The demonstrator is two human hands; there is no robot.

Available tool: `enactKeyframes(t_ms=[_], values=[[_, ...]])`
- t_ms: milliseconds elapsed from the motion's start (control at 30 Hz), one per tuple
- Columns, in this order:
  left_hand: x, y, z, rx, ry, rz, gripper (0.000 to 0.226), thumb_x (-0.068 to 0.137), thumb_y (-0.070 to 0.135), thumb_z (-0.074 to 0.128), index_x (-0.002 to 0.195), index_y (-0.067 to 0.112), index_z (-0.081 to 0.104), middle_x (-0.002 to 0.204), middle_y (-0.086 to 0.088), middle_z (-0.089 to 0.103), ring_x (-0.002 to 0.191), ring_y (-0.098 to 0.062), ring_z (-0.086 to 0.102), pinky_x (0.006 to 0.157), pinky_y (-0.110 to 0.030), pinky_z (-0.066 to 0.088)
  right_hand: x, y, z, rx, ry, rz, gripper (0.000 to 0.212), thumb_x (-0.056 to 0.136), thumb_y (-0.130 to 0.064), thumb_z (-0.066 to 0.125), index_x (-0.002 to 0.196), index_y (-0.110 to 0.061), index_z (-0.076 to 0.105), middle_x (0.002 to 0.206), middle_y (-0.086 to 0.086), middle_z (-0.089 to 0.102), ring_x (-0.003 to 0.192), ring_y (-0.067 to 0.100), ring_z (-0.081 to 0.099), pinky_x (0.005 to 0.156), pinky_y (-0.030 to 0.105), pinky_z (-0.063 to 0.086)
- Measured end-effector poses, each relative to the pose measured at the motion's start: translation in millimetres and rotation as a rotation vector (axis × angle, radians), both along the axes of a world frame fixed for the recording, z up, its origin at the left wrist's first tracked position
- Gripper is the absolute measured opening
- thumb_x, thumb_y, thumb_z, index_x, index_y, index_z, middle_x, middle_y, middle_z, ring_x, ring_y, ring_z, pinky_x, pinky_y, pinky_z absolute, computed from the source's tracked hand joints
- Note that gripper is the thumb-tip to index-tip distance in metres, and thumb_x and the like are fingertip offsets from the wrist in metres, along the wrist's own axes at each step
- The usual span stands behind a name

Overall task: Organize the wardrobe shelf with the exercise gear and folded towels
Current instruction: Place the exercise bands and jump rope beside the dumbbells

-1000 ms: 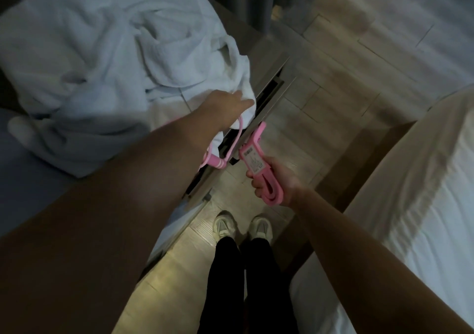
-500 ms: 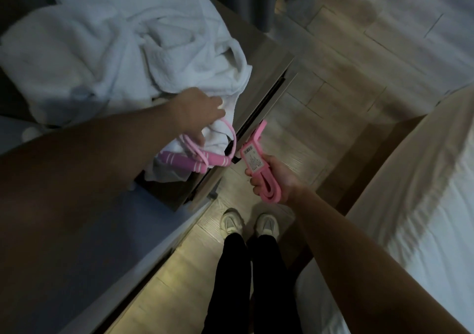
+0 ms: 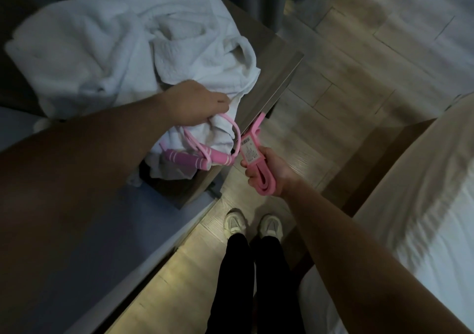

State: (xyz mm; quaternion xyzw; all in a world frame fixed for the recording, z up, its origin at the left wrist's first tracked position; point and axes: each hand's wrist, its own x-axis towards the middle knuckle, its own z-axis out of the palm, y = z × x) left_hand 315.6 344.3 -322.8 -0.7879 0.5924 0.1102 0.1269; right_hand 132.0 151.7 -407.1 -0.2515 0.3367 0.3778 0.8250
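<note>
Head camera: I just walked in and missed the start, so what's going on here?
A person stands at a wardrobe shelf heaped with crumpled white towels. The left hand holds a pink jump rope by its cord, its handles lying against the towels at the shelf's edge. The right hand grips a folded pink resistance band, held off the shelf above the floor.

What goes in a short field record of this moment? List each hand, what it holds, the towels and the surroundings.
left hand: grips the cord of the pink rope
rope handles: two, side by side against the towels
right hand: grips the folded pink band, label up
towels: white, crumpled heap, not folded
shelf: bears the towels
bed: to the right
shoes: pale, on the wooden floor
</note>
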Motion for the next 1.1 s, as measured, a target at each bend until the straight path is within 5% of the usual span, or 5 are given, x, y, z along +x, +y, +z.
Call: enactKeyframes(t_ms=[400,567,733,900,1100], values=[[-43.2,-27.6,29.8,0.150,0.021,0.330,0.043,0.089,0.001,0.049,0.130,0.013,0.053,0.149,-0.001,0.041,0.109,-0.028,0.059,0.075,-0.036,0.045,-9.1,-23.0,25.1,-0.241,0.064,0.043,0.051,0.102,-0.046,0.030,0.129,-0.005,0.041,0.066,0.005,0.061,0.041,0.010,0.048,0.035,0.018,0.040],[-90.7,-33.0,50.3,0.109,0.110,0.616,0.035,0.087,0.006,0.054,0.122,0.012,0.052,0.124,-0.009,0.052,0.091,-0.032,0.062,0.066,-0.034,0.040,-31.2,-48.3,71.9,-0.351,0.003,0.103,0.048,0.104,-0.043,0.027,0.128,-0.005,0.043,0.071,0.005,0.056,0.041,0.008,0.045,0.035,0.019,0.040],[-154.7,-26.0,76.2,-0.017,0.347,0.982,0.035,0.090,0.016,0.054,0.124,0.009,0.051,0.121,-0.015,0.056,0.106,-0.034,0.057,0.081,-0.039,0.045,-55.5,-60.3,131.8,-0.463,-0.045,0.225,0.046,0.104,-0.042,0.027,0.124,-0.005,0.046,0.067,0.004,0.056,0.041,0.009,0.045,0.036,0.018,0.037],[-225.4,-11.8,102.9,-0.212,0.522,1.322,0.032,0.090,0.020,0.060,0.115,0.001,0.056,0.111,-0.022,0.063,0.104,-0.035,0.060,0.083,-0.038,0.047,-89.9,-70.4,187.4,-0.890,-0.463,0.617,0.049,0.104,-0.045,0.034,0.144,-0.018,0.040,0.088,0.006,0.055,0.060,0.011,0.045,0.043,0.018,0.040],[-325.7,0.2,141.9,-0.500,0.862,1.640,0.009,0.092,0.009,0.057,0.096,0.002,0.061,0.075,-0.015,0.062,0.061,-0.024,0.068,0.058,-0.031,0.057,-127.4,-50.6,220.9,-0.981,-0.814,0.801,0.048,0.103,-0.039,0.039,0.147,-0.019,0.038,0.093,0.000,0.056,0.072,0.011,0.054,0.053,0.021,0.049]])
